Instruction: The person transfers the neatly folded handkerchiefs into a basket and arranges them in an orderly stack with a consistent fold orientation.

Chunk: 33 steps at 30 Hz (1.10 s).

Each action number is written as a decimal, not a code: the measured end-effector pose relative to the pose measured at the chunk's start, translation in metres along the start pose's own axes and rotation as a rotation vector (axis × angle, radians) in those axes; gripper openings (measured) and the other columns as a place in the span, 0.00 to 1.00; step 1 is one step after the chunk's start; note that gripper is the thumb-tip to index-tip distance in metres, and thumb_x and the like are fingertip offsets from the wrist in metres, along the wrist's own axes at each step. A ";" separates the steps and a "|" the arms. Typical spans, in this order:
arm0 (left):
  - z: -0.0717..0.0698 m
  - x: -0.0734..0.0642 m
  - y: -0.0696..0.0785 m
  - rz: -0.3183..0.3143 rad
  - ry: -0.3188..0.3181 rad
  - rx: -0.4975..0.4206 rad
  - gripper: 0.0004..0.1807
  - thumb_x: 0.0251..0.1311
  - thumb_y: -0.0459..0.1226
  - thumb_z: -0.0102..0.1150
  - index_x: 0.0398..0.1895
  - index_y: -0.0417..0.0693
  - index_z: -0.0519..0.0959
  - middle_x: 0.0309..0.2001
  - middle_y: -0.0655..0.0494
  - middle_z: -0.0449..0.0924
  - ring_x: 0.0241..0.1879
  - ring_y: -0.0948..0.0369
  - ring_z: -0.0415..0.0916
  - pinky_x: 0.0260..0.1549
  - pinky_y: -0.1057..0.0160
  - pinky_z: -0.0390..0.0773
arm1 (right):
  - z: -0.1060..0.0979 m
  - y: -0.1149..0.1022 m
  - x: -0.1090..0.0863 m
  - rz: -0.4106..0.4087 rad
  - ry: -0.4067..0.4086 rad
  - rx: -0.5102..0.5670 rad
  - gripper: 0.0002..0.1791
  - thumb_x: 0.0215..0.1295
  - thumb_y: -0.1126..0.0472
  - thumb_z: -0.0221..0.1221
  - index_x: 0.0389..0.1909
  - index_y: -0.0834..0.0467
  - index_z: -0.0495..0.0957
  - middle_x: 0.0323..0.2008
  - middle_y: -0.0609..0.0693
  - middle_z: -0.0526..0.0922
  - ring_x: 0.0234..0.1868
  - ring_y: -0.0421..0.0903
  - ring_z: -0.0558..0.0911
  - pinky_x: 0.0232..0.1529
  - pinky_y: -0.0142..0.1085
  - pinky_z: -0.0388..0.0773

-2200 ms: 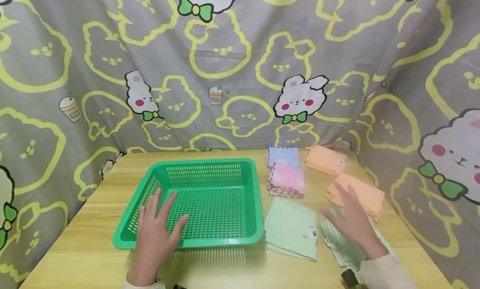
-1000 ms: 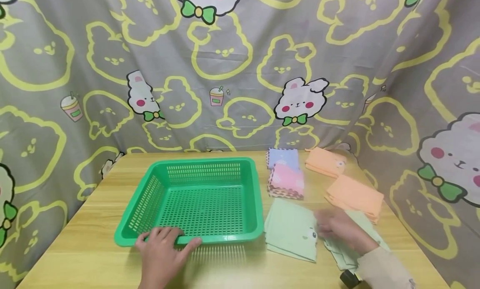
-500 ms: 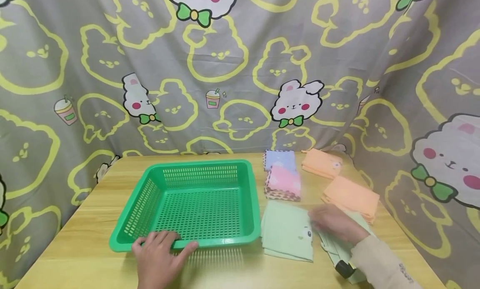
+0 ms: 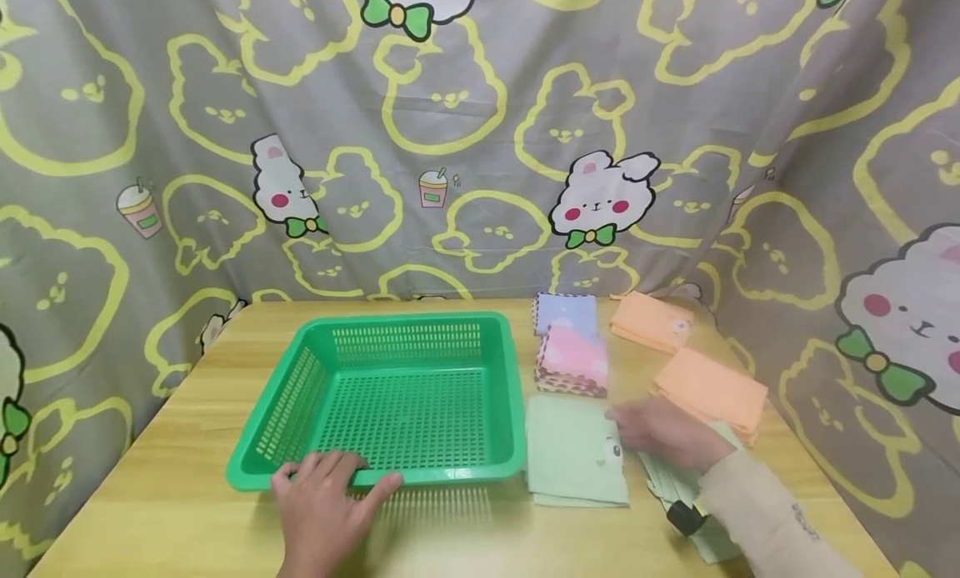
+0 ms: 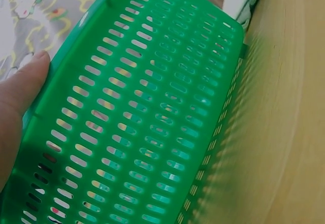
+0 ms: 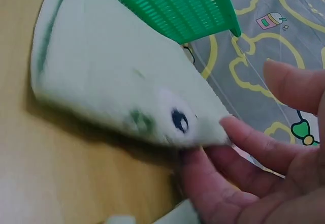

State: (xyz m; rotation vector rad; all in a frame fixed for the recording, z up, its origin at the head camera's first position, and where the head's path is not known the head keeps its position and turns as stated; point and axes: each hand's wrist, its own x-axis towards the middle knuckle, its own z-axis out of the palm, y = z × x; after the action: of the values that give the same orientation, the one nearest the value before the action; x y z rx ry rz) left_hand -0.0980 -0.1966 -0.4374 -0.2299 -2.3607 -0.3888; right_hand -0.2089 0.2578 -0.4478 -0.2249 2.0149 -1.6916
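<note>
My left hand [image 4: 322, 503] grips the near rim of a green plastic basket [image 4: 487, 478], fingers over the rim; the left wrist view shows my thumb [image 5: 30, 82] along the outer wall. My right hand [image 4: 671, 432] is at the right edge of a folded pale green towel [image 4: 573, 453] with a printed face. In the right wrist view, some fingertips [image 6: 195, 168] reach beneath that towel's edge and another touches its corner, while the thumb [image 6: 292, 87] stands apart. Below the right forearm lies a second pale green towel [image 4: 667, 486], partly hidden.
Behind the green towels lie a pink folded towel [image 4: 573, 357], a blue one [image 4: 566, 311] and two orange towels [image 4: 712, 386] [image 4: 648, 320]. All rest on a wooden table [image 4: 187, 445]. A patterned grey curtain [image 4: 465, 87] hangs behind and on both sides.
From above the basket, my left hand has come down to its near rim. My right hand has lowered and moved left to the pale green towel, which has turned straighter and shifted slightly left.
</note>
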 end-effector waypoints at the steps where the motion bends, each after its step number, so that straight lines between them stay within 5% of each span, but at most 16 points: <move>1: 0.001 0.000 -0.001 0.006 0.009 -0.003 0.32 0.49 0.70 0.56 0.22 0.51 0.80 0.26 0.55 0.82 0.30 0.53 0.73 0.41 0.39 0.57 | 0.000 -0.001 0.002 0.000 0.000 0.019 0.20 0.73 0.57 0.53 0.51 0.73 0.71 0.33 0.49 0.77 0.37 0.42 0.78 0.45 0.41 0.78; 4: 0.002 0.001 -0.003 0.022 0.029 -0.017 0.33 0.51 0.71 0.54 0.22 0.50 0.80 0.26 0.54 0.82 0.29 0.52 0.73 0.41 0.38 0.57 | -0.002 -0.002 0.005 -0.022 0.022 0.011 0.20 0.73 0.59 0.53 0.53 0.74 0.68 0.25 0.45 0.69 0.25 0.39 0.70 0.32 0.35 0.75; 7: 0.003 0.003 -0.003 0.027 0.043 -0.025 0.35 0.52 0.72 0.50 0.22 0.49 0.80 0.26 0.53 0.82 0.29 0.51 0.73 0.41 0.38 0.57 | -0.006 -0.004 0.005 -0.072 0.076 -0.083 0.28 0.70 0.63 0.55 0.62 0.78 0.60 0.36 0.54 0.76 0.26 0.42 0.72 0.31 0.36 0.75; 11: 0.003 0.004 -0.002 0.019 0.049 -0.025 0.37 0.53 0.73 0.48 0.21 0.50 0.80 0.26 0.54 0.82 0.29 0.51 0.74 0.40 0.39 0.58 | -0.008 -0.005 0.007 -0.101 0.134 -0.210 0.33 0.65 0.64 0.60 0.65 0.75 0.59 0.56 0.71 0.72 0.46 0.55 0.78 0.46 0.43 0.77; 15: 0.003 0.002 -0.001 0.019 0.053 -0.020 0.37 0.53 0.74 0.46 0.21 0.51 0.80 0.26 0.55 0.82 0.29 0.52 0.74 0.39 0.40 0.59 | -0.006 -0.006 0.008 -0.109 0.178 -0.251 0.34 0.63 0.63 0.62 0.64 0.75 0.61 0.61 0.73 0.68 0.61 0.65 0.70 0.57 0.51 0.71; 23: 0.003 -0.001 -0.003 0.034 0.081 -0.011 0.39 0.55 0.74 0.42 0.21 0.50 0.80 0.25 0.54 0.82 0.28 0.51 0.73 0.38 0.39 0.59 | 0.003 -0.010 0.013 -0.175 0.229 -0.344 0.16 0.60 0.68 0.62 0.47 0.71 0.75 0.36 0.58 0.80 0.33 0.49 0.77 0.35 0.41 0.76; 27: 0.004 0.000 -0.002 0.048 0.092 -0.002 0.40 0.56 0.74 0.40 0.21 0.49 0.80 0.25 0.53 0.81 0.28 0.51 0.73 0.37 0.40 0.60 | 0.006 -0.009 0.015 -0.187 0.240 -0.370 0.16 0.61 0.68 0.62 0.48 0.70 0.77 0.41 0.58 0.82 0.41 0.51 0.79 0.45 0.47 0.76; 33: 0.005 0.001 0.001 0.050 0.106 -0.007 0.40 0.58 0.73 0.38 0.21 0.48 0.80 0.25 0.52 0.81 0.28 0.50 0.73 0.37 0.40 0.60 | 0.008 -0.007 0.019 -0.220 0.177 -0.360 0.18 0.57 0.66 0.66 0.48 0.67 0.80 0.52 0.62 0.80 0.59 0.63 0.72 0.60 0.60 0.62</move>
State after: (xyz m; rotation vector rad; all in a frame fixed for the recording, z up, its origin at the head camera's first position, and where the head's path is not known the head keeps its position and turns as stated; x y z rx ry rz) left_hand -0.1015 -0.1940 -0.4401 -0.2643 -2.2453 -0.3763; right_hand -0.2229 0.2411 -0.4465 -0.4475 2.5024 -1.5031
